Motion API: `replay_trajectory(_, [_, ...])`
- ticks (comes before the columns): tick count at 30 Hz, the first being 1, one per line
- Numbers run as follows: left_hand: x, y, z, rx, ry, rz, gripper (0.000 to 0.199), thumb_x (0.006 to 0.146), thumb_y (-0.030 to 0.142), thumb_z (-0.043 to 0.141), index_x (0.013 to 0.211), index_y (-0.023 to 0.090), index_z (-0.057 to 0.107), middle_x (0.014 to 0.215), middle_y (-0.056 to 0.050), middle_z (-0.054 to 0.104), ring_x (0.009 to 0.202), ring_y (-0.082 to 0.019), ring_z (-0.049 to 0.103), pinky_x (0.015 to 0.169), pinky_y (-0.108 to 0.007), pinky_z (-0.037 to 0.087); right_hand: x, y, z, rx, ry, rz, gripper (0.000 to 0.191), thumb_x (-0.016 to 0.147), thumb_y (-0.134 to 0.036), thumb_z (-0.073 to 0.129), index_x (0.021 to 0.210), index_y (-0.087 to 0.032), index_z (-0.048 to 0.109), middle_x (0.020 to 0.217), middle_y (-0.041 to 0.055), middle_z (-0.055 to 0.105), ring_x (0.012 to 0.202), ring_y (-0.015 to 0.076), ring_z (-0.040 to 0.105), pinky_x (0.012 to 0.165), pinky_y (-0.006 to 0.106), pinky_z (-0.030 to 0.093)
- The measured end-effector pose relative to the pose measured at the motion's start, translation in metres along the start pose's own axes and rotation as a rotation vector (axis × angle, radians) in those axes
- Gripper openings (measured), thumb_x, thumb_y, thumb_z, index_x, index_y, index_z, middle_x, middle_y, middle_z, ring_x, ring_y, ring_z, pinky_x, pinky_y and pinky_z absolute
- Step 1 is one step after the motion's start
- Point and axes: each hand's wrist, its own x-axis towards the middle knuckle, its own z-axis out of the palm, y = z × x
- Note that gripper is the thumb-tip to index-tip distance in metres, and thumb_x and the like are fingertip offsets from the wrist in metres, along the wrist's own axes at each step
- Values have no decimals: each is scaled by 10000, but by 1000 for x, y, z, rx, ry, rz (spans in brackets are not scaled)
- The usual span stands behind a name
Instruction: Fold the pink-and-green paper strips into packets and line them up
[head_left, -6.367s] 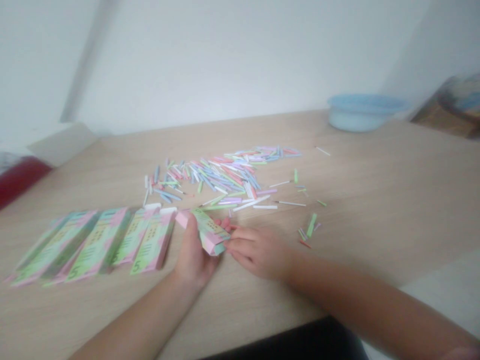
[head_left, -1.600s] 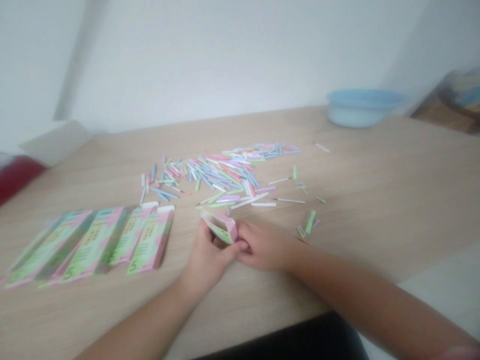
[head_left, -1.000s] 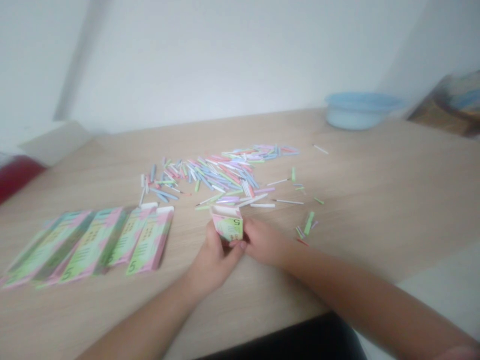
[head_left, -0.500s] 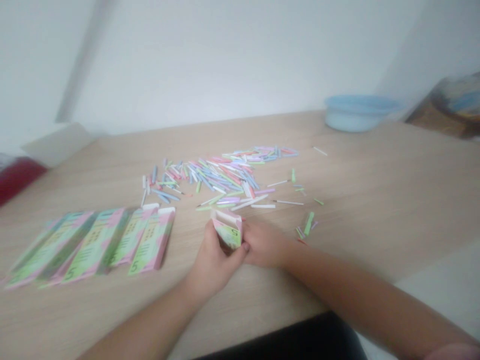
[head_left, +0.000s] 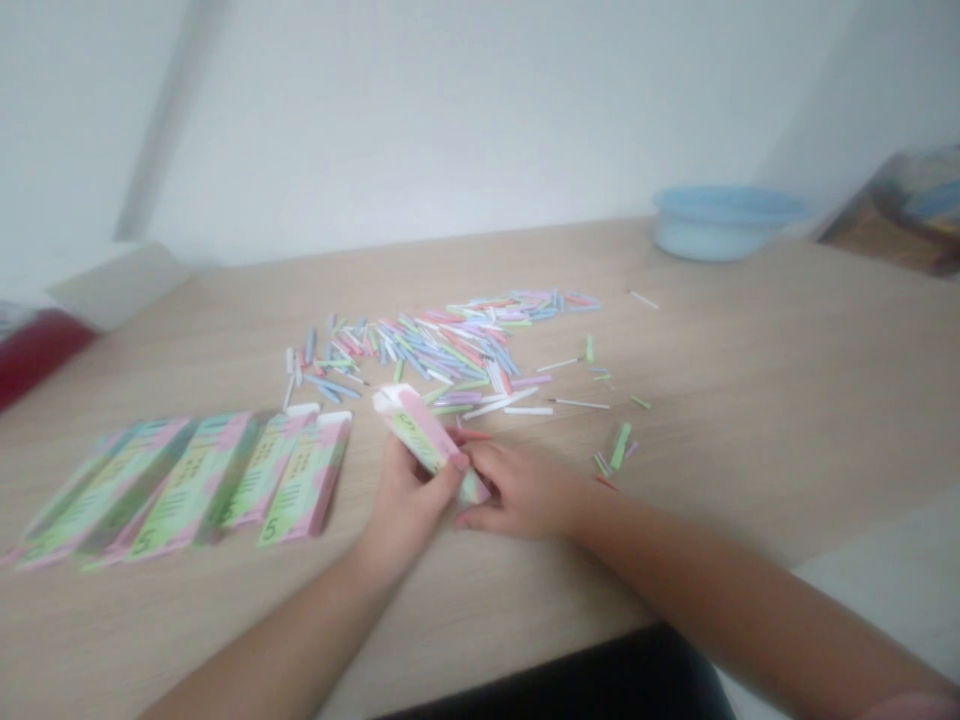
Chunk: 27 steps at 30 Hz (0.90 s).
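Left hand (head_left: 403,505) and right hand (head_left: 521,490) clamp a pink-and-green paper carton (head_left: 424,435) above the desk

Seen from the head camera, the two hands are together, close over the near middle of a light wood desk (head_left: 712,350). The left hand wraps round the carton's lower half, its thumb lying across the printed face. The right hand comes in from the right, its fingers (head_left: 480,470) pressing against the carton's near end. The carton is tilted, its far end with a white edge pointing up and left, and it is held just off the desk, not resting on it.

To the left lies a row of flat printed cartons (head_left: 180,490), pink and green, some marked with a 5. The nearest one (head_left: 306,480) sits just beside the left hand. Beyond the hands spreads a loose pile of pastel paper strips (head_left: 427,350), with a few stray strips (head_left: 619,447) off to the right, near the right hand.

At the far right of the desk stands a pale blue plastic basin (head_left: 720,228). At the far left, a red object (head_left: 37,355) and a beige card box (head_left: 112,285) sit by the white wall (head_left: 450,130) — both blurred.
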Motion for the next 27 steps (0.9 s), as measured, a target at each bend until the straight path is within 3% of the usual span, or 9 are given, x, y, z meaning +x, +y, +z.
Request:
replay_trajectory(2, [2, 3, -1, -222, 12, -116, 428, 882, 473, 710, 1180, 201, 569, 1175, -117, 723, 1067, -291, 710, 870, -444, 600, 0, -2, -1, 19, -12, -43, 655, 845, -472, 791, 1376, -177, 548, 1384, 159, 599, 1309, 311, 545, 1083, 449, 441])
replay_trajectory(5, [4, 6, -2, -430, 20, -223, 356, 912, 525, 644, 1104, 226, 613, 1220, -93, 711, 1111, -300, 696, 846, -453, 618, 1, -6, -4, 29, 7, -73, 547, 897, -448, 747, 1347, -186, 580, 1381, 148, 600, 1353, 299, 505, 1126, 466, 399])
replay_trajectory(8, [2, 7, -1, -482, 4, -257, 347, 909, 539, 629, 1069, 231, 634, 1234, -87, 707, 1056, -304, 709, 792, -456, 628, 1, -8, -6, 44, 18, -70, 390, 956, -418, 685, 1267, -188, 633, 1293, 126, 638, 1236, 263, 572, 1053, 427, 460])
replay_trajectory(13, [3, 6, -1, -524, -47, -299, 384, 918, 560, 592, 1071, 211, 643, 1218, -116, 709, 951, -300, 720, 712, -451, 618, 0, -3, -7, 118, 10, -83, 386, 965, -423, 674, 1273, -193, 645, 1279, 115, 632, 1081, 209, 620, 896, 335, 530])
replay_trajectory(19, [4, 6, -2, -439, -53, -280, 435, 886, 603, 604, 1076, 215, 650, 1197, -130, 716, 982, -317, 713, 734, -462, 605, -2, -1, -4, 104, 69, -65, 387, 946, -399, 706, 1284, -218, 652, 1297, 108, 649, 1199, 234, 601, 981, 381, 513])
replay_trajectory(24, [4, 6, -4, -350, -112, -266, 494, 900, 643, 549, 1133, 216, 636, 1156, -127, 719, 965, -320, 712, 702, -448, 591, -2, -4, -1, 73, 53, -36, 429, 929, -396, 722, 1307, -210, 639, 1325, 120, 639, 1142, 230, 638, 938, 364, 536])
replay_trajectory(27, [11, 10, -17, -22, -47, -135, 499, 897, 614, 585, 1188, 210, 618, 1128, -108, 711, 989, -301, 696, 814, -449, 577, -3, 0, -1, 26, 73, -45, 417, 912, -396, 744, 1270, -203, 650, 1349, 122, 635, 1245, 246, 603, 1025, 390, 500])
